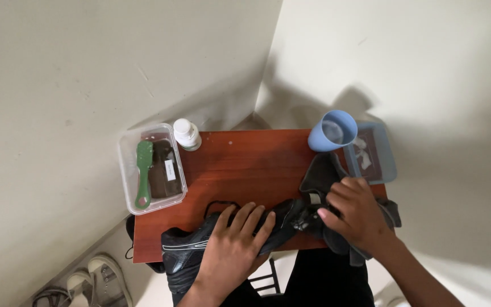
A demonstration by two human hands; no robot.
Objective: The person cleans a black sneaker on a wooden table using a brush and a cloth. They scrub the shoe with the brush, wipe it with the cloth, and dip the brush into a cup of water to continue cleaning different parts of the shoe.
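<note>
A black sneaker (223, 241) lies on its side along the desk's (240, 170) near edge. The left hand (231, 250) presses flat and open on it; the right hand (359, 219) grips a dark cloth (319, 176), probably at the toe. The sneaker looks light and flexible, best steadied at midsole.

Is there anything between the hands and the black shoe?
Nothing under the left hand: it lies flat on the black shoe. The right hand grips a dark grey cloth, and that cloth sits between it and the shoe's end.

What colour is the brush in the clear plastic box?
Green; the brush lies in the clear box, seen best in the head view.
</note>
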